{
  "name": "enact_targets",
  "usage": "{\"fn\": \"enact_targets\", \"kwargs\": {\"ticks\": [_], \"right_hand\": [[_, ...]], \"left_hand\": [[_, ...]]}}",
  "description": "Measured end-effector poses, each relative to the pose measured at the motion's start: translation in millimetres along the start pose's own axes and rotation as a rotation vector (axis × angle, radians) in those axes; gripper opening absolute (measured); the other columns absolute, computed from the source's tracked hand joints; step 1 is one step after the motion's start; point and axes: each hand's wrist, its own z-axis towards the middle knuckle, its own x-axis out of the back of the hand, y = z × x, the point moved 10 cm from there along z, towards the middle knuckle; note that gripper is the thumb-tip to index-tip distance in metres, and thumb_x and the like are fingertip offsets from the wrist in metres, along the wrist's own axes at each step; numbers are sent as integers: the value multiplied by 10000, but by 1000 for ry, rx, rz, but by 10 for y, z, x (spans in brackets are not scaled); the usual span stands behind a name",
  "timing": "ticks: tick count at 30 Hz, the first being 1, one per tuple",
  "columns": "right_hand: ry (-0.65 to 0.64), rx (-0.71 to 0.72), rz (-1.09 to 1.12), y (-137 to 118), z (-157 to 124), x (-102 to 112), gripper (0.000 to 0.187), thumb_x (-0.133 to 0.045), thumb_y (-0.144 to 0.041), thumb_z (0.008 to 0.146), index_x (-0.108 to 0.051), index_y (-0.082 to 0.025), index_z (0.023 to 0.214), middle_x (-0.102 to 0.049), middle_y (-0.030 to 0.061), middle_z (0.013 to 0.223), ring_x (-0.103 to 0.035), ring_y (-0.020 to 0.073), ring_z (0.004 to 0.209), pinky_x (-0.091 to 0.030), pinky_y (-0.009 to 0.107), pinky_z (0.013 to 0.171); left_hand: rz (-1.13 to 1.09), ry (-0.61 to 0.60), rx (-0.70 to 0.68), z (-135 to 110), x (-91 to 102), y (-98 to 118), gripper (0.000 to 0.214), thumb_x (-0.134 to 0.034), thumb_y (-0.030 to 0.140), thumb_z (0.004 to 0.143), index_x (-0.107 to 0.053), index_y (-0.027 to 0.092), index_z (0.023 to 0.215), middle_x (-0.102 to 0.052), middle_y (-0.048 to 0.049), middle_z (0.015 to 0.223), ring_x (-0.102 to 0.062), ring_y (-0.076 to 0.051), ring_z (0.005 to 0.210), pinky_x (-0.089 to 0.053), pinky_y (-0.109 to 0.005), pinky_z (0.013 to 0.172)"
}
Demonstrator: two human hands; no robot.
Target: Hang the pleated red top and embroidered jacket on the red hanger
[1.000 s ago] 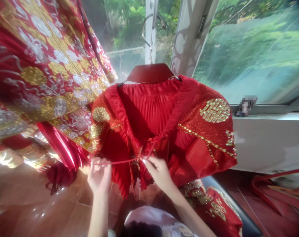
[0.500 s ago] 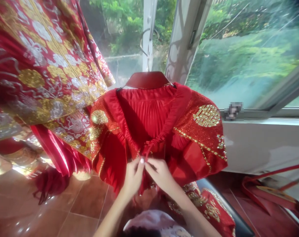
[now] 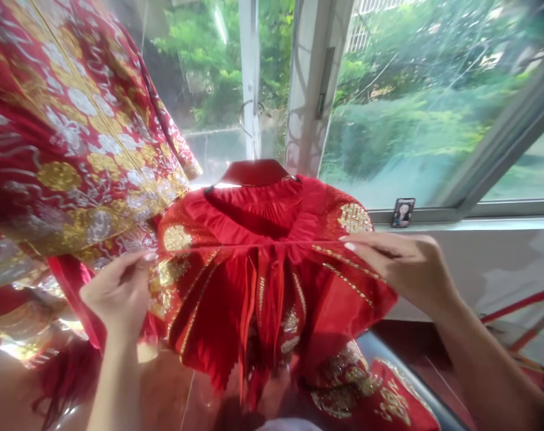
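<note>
A red pleated garment [image 3: 272,281] with gold embroidery hangs from a dark red hanger [image 3: 254,173] in front of the window. A thin red drawstring [image 3: 254,246] runs taut across the garment between my two hands. My left hand [image 3: 119,290] pinches the cord's left end at the garment's left side. My right hand [image 3: 400,266] pinches the right end beside the gold-trimmed edge. The fabric below the cord is bunched into folds.
A larger red and gold embroidered robe [image 3: 69,137] hangs at the left, close to my left hand. Behind stand a window frame [image 3: 307,90] and a white sill [image 3: 478,224] bearing a small card [image 3: 403,212]. More red embroidered cloth [image 3: 379,395] lies low right on a dark seat.
My hands were together at the garment's middle half a second ago. They have now pulled apart to the sides, drawing the cord taut and gathering the fabric. The camera tilted upward.
</note>
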Motion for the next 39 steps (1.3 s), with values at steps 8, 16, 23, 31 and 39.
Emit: {"fn": "enact_targets", "kwargs": {"ticks": [8, 16, 23, 31, 39], "right_hand": [[-53, 166, -356, -83, -7, -577, 221, -531, -190, 883, -714, -174, 758, -711, 31, 777, -629, 167, 726, -488, 287, 701], [-133, 229, -409, -499, -27, -1105, 222, -538, -188, 879, -708, -181, 1021, -667, 71, 1037, -537, 209, 929, -430, 339, 805], [-227, 169, -565, -376, 74, -1424, 176, -516, -207, 925, -688, -170, 943, -667, 87, 988, -524, 226, 916, -400, 339, 763], [-278, 72, -706, -408, 11, -1594, 281, -365, -43, 914, -626, -147, 930, -647, 145, 912, -574, 248, 851, -395, 308, 559], [-259, -155, -50, -344, 134, -1350, 275, -415, -48, 842, -628, -166, 970, -695, 93, 913, -642, 199, 815, -495, 312, 720]], "left_hand": [[392, -13, -281, -229, -617, 330, 169, -603, 239, 855, -736, 173, 933, -696, -107, 924, -616, -217, 829, -407, -370, 795], [259, -400, -394, -1034, -1576, 717, 293, -611, 380, 868, -655, 165, 1063, -639, -141, 1046, -600, -247, 921, -441, -353, 787], [244, -661, -192, -1076, -1852, 535, 198, -415, 170, 950, -599, 164, 1020, -632, -108, 973, -623, -204, 820, -491, -294, 689], [-108, -744, -23, -976, -1832, 505, 211, -417, 132, 926, -597, 175, 1026, -699, -93, 988, -662, -210, 891, -502, -322, 799], [-233, -655, 80, -819, -1639, 558, 124, -562, 275, 873, -628, 194, 940, -567, 42, 644, -514, -100, 556, -402, -216, 577]]}}
